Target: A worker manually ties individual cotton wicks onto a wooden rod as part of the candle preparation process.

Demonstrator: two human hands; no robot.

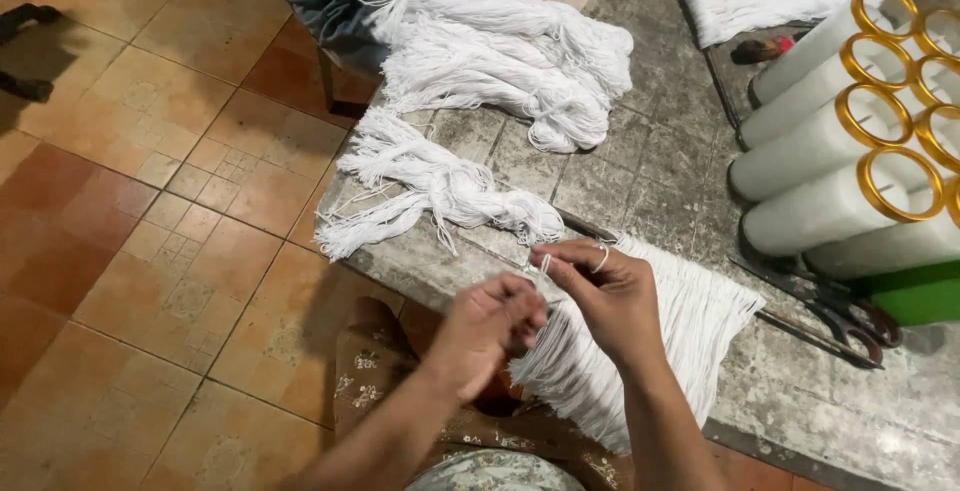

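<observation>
— What's the setting?
— A worn grey stone table (640, 166) over an orange tiled floor (130, 201), with white yarn spools (835, 151) and scissors (850, 316) to the right.

— And the hands?
— The left hand (485, 331) and right hand (605, 291) pinch a thin white string (543, 268), probably looped; it's hard to see. Beneath them a white thread bundle (640, 351) overhangs the table's near edge, strands running from the upper right toward the person.

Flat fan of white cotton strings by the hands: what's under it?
The flat fan of white cotton strings lies on the grey stone tabletop; its near end overhangs the edge. The slab beneath is covered, so anything there is hidden.
</observation>
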